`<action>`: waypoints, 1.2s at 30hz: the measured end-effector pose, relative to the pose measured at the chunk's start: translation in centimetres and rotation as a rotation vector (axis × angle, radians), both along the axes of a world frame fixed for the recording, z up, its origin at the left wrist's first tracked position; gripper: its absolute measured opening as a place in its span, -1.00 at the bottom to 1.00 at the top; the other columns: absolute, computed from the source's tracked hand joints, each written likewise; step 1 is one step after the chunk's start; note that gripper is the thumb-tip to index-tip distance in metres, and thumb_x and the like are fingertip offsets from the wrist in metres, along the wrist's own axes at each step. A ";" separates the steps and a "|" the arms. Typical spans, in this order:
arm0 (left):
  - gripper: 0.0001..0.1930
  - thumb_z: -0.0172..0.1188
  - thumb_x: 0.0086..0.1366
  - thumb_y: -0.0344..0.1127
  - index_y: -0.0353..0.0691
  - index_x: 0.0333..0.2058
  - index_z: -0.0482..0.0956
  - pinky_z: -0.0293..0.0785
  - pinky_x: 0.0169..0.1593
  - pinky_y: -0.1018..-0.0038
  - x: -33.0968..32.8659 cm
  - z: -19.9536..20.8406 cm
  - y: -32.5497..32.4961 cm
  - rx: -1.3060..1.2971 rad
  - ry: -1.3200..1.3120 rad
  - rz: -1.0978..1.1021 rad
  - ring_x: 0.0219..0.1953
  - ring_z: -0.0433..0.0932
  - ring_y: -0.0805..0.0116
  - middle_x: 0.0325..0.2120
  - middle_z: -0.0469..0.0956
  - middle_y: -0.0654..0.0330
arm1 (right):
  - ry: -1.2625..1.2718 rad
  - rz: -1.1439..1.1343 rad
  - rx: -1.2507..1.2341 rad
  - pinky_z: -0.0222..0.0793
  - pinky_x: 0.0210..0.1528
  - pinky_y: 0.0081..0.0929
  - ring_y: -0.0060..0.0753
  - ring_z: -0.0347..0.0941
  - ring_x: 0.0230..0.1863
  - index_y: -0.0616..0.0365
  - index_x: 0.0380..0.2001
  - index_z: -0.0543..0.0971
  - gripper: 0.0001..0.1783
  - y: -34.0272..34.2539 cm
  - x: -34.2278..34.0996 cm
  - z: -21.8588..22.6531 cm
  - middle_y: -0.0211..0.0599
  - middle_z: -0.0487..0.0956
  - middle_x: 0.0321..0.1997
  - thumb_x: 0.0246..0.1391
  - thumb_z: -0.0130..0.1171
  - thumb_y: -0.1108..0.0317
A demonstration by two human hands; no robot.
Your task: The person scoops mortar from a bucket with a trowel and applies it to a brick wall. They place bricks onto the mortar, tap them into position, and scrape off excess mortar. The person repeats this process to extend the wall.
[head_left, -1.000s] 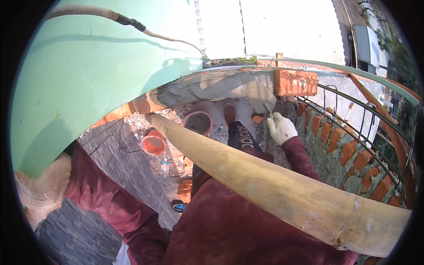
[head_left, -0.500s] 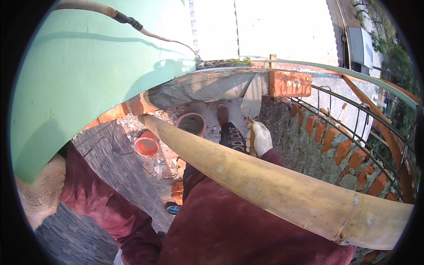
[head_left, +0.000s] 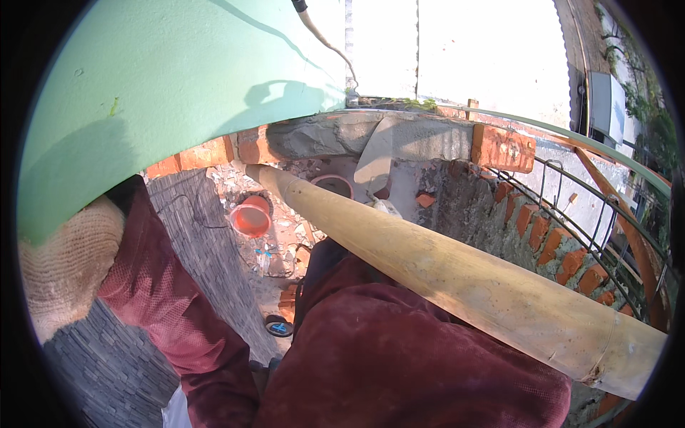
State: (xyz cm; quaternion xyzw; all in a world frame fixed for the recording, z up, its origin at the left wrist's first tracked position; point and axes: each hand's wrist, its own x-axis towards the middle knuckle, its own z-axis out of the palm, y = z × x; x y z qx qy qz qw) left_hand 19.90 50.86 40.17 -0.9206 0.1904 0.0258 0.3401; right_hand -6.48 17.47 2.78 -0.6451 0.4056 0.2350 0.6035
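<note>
My right hand (head_left: 386,207), in a white glove, is mostly hidden behind a thick bamboo pole (head_left: 428,264). It grips a trowel, whose flat blade (head_left: 374,153) overlaps the grey mortar (head_left: 321,135) on top of a low brick wall. A single orange brick (head_left: 503,148) sits on that wall, to the right of the blade. At the far left, my left hand (head_left: 71,264) wears a beige knit glove and is up against the pale green wall (head_left: 200,78); its fingers do not show.
The bamboo pole slants across in front of my body. Below are an orange bucket (head_left: 251,216), a second bucket (head_left: 333,186) partly behind the pole, and rubble. Steel reinforcing bars (head_left: 571,207) run along a rough brick edge (head_left: 549,246) at right.
The view has shifted, so the wall and brick appear farther right. My right hand and trowel have moved left along the mortar, and the hand has gone largely behind the pole.
</note>
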 end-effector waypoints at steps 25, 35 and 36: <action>-0.91 0.19 0.29 -0.48 -0.35 -0.30 0.64 0.58 -0.41 0.41 -0.3 -0.7 -1.0 -0.016 0.063 0.039 -0.46 0.62 0.29 -0.42 0.62 0.14 | -0.592 1.357 -1.230 0.55 -0.27 -0.27 -0.22 0.56 -0.18 0.16 0.15 0.46 -0.45 -9.3 18.0 4.1 -0.25 0.54 -0.20 0.03 0.19 0.40; -0.91 0.19 0.31 -0.47 -0.36 -0.30 0.64 0.58 -0.44 0.42 -0.8 0.9 -2.0 0.147 0.264 0.116 -0.49 0.62 0.31 -0.46 0.62 0.15 | -0.279 1.505 -1.119 0.61 -0.30 -0.26 -0.14 0.67 -0.24 0.27 -0.08 0.46 -0.74 -16.9 17.6 5.2 -0.12 0.65 -0.29 0.17 0.10 0.41; -0.91 0.19 0.31 -0.47 -0.36 -0.30 0.64 0.58 -0.44 0.42 -0.8 1.1 -1.9 0.157 0.280 0.125 -0.49 0.62 0.31 -0.46 0.62 0.15 | -0.244 1.512 -1.128 0.61 -0.30 -0.26 -0.14 0.67 -0.24 0.27 -0.09 0.47 -0.74 -17.7 17.8 5.6 -0.11 0.65 -0.29 0.17 0.11 0.41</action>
